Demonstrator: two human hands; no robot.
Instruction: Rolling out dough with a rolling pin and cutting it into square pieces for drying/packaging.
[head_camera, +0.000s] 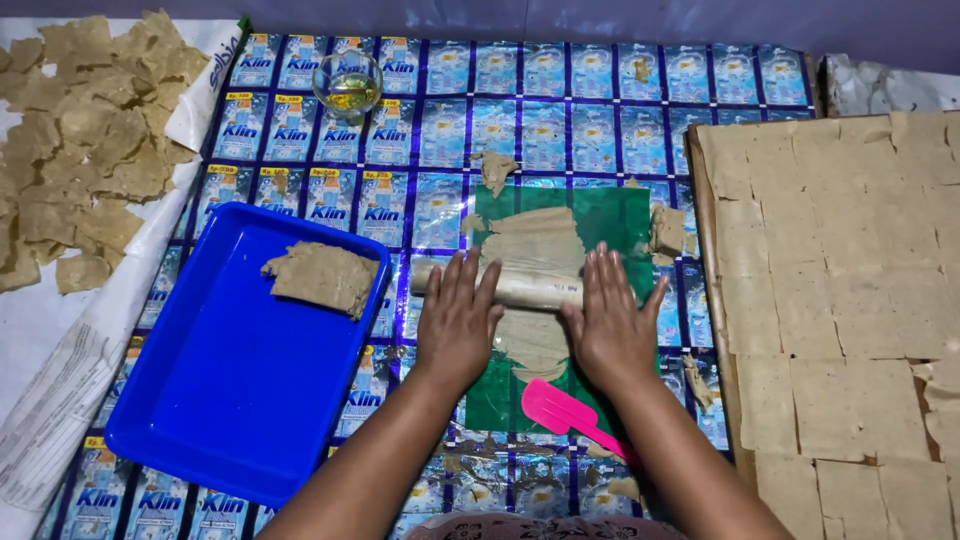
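While a pink spatula (562, 412) lies idle nearest the body, on the lower edge of the green sheet (610, 225), both hands press flat on a rolling pin (520, 287). The left hand (457, 320) rests on its left part and the right hand (610, 325) on its right part, fingers stretched out and open, palms down, gripping nothing. The pin lies crosswise over a strip of dough (535, 240) that runs away from the body along the sheet. Judging by its look, the strip is flattened but ragged at the edges, so this piece seems partly rolled, not yet trimmed.

To the left, a blue tray (200, 400) holds one lump of dough (322, 276) near its far corner, apparently the stock left to roll. To the right, a board (705, 300) is nearly covered with flat squares (830, 300) set edge to edge, which suggests most of the work is done. Small scraps (666, 230) lie beside the sheet.

Farther off, a glass bowl (347, 83) with yellowish liquid stands on the mat of foil sachets (600, 100). At the far left, a heap of irregular pieces (85, 140) lies on white paper.
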